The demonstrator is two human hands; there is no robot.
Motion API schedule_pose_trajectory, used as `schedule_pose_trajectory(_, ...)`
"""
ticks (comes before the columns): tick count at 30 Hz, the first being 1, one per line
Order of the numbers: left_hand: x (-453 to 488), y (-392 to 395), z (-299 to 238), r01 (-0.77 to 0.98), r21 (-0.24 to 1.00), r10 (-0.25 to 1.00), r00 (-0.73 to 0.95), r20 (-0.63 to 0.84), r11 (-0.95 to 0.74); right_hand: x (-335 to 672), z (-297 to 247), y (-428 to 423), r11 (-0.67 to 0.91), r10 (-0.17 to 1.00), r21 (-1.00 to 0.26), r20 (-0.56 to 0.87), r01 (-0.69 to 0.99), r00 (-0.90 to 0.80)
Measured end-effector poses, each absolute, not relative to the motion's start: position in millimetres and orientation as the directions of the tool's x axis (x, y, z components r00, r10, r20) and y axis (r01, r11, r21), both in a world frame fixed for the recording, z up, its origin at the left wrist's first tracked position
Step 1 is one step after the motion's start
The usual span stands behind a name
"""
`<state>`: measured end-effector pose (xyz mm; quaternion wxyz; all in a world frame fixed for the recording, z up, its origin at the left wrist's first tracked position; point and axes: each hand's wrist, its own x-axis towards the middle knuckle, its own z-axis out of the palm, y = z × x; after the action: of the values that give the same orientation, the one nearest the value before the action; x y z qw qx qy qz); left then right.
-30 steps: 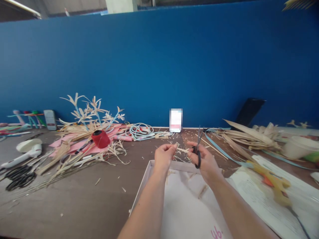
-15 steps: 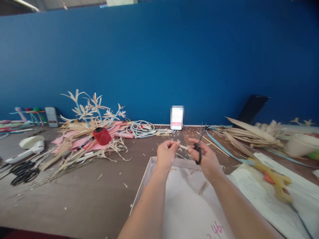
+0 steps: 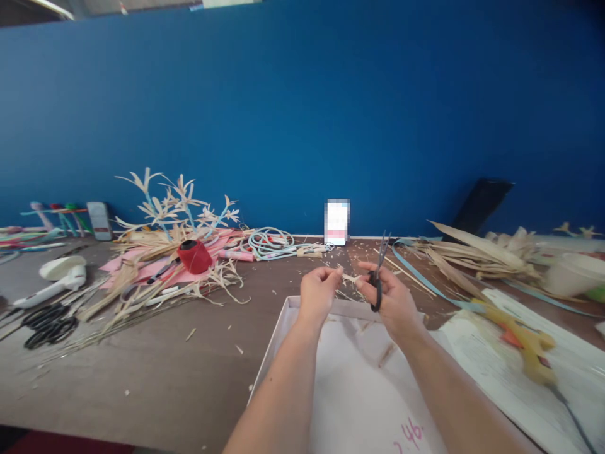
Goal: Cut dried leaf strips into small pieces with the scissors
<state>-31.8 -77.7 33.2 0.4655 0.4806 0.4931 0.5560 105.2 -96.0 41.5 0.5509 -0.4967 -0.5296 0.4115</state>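
My left hand (image 3: 319, 292) is closed in a pinch on one end of a small pale strip (image 3: 350, 278), which looks like dried husk or leaf. Black-handled scissors (image 3: 378, 277) hang on the fingers of my right hand (image 3: 390, 299), blades pointing up and away from the strip. The thumb and a finger of that same hand grip the strip's other end, so it spans the gap between both hands. Beneath my wrists lies a shallow white box (image 3: 359, 391) with a few brown scraps inside and pink handwriting near its front.
Left stand husk flowers (image 3: 184, 202), a red thread spool (image 3: 195, 256), black scissors (image 3: 50, 325) and a white tool (image 3: 57, 287). A lit phone (image 3: 337, 222) leans on the blue wall (image 3: 302, 113). Right lie dried husks (image 3: 491, 252) and a yellow glue gun (image 3: 532, 353) on papers.
Both hands keep nearly the same pose, with the strip held between them. The whole view has shifted very slightly.
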Motion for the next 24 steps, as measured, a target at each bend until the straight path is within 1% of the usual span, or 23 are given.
schedule_pose_trajectory(4, -31, -79, 36, -0.082, 0.995, 0.993, -0.112, 0.045, -0.055, 104, 41, -96, 0.174, 0.977, -0.982, 0.182, 0.076, 0.112)
schedule_pose_trajectory(7, -31, -80, 38, -0.143, 0.989, 0.994, -0.11, 0.01, -0.026, 105, 40, -96, 0.167, 0.98, -0.984, 0.173, 0.061, 0.1)
schedule_pose_trajectory(12, -28, -81, 41, -0.329, 0.944, 0.995, -0.094, -0.045, 0.012, 105, 39, -97, 0.185, 0.981, -0.983, 0.186, 0.022, 0.057)
schedule_pose_trajectory(19, -25, -81, 42, -0.546, 0.837, 0.993, -0.08, -0.085, 0.028, 96, 43, -100, 0.186, 0.981, -0.983, 0.186, 0.006, 0.05)
schedule_pose_trajectory(21, -25, -81, 41, -0.567, 0.823, 0.993, -0.073, -0.089, 0.032, 94, 42, -101, 0.194, 0.981, -0.981, 0.194, -0.005, 0.013)
schedule_pose_trajectory(24, -26, -82, 41, -0.522, 0.853, 0.993, -0.105, -0.048, -0.014, 94, 39, -101, 0.213, 0.977, -0.977, 0.213, 0.007, 0.01)
